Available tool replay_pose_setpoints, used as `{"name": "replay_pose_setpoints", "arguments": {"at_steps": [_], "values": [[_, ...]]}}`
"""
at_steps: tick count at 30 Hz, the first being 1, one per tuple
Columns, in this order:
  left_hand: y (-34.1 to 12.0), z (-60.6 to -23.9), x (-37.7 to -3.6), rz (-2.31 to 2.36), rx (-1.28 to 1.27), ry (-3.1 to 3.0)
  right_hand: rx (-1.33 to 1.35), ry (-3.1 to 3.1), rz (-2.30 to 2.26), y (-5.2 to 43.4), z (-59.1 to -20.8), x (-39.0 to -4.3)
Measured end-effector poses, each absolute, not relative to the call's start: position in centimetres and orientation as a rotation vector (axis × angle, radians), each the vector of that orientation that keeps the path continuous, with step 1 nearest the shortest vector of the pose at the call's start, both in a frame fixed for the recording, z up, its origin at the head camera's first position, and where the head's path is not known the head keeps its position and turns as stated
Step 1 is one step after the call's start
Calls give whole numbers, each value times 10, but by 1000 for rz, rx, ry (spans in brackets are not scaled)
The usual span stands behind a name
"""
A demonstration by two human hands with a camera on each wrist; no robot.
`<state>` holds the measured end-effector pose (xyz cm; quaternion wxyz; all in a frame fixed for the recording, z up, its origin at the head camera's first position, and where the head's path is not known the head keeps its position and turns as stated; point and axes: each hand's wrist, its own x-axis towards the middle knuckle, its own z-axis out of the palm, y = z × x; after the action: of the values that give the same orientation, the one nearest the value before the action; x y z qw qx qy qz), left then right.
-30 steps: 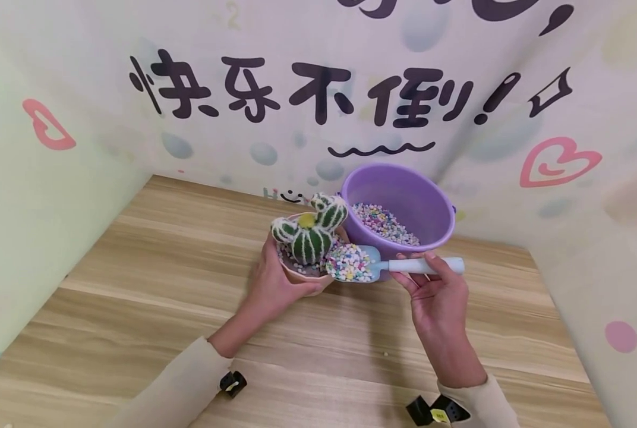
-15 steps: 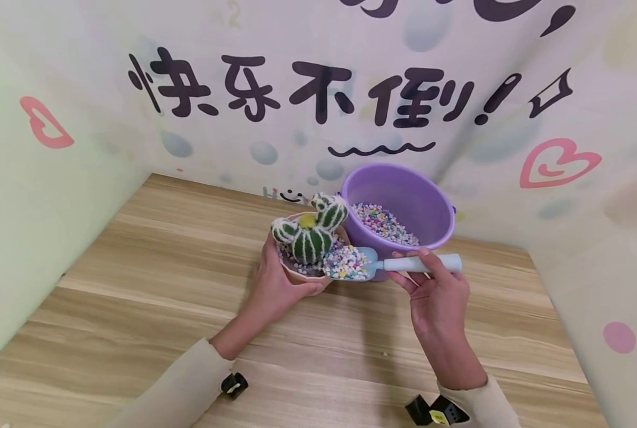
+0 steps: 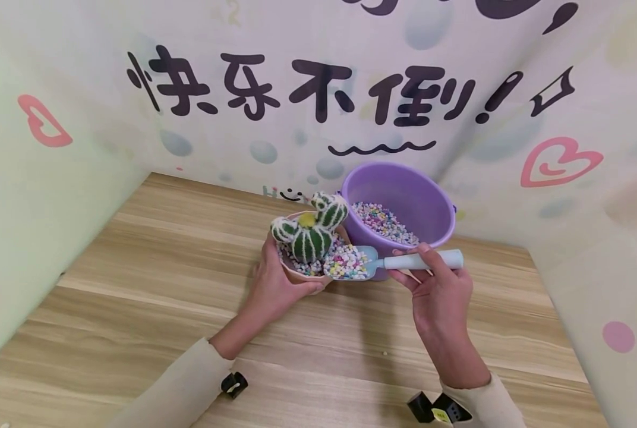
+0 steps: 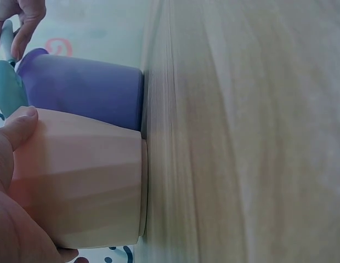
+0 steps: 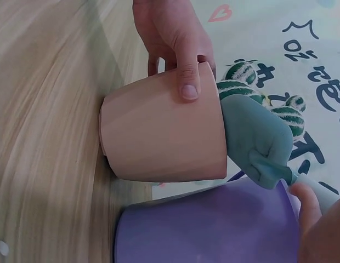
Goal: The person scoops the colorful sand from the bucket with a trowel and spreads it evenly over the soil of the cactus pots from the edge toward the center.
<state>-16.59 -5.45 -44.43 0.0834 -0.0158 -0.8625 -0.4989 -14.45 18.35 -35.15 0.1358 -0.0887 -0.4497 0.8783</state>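
Your left hand [image 3: 278, 282] is gripping the faceted peach-coloured flowerpot [image 5: 164, 131], fingers and thumb curling round its wall near the rim; the pot is standing upright on the wood-grain tabletop [image 3: 190, 267]. A green cactus with fuzzy white stripes and a yellow top [image 3: 311, 245] is sitting in it among multicoloured pebbles [image 3: 313, 268]. Your right hand [image 3: 441, 291] is pinching the pale blue trowel [image 3: 399, 263] by its handle. The blade is carrying a heap of pebbles [image 3: 346, 263] at the pot's right rim. Just beside, a round purple bucket [image 3: 425, 208] is holding more.
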Motion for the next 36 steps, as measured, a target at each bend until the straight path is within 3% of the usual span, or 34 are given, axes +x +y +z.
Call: {"name": "replay_pose_setpoints", "arguments": {"at_steps": [26,36], "values": [[-55,-443,-165,-1456,-7,-2615,-238,-1465,2477,181,-342,-148],[-78,-441,-177,-1660,-240,-2584,-280,-1484,2484,186,-338,-149]]}}
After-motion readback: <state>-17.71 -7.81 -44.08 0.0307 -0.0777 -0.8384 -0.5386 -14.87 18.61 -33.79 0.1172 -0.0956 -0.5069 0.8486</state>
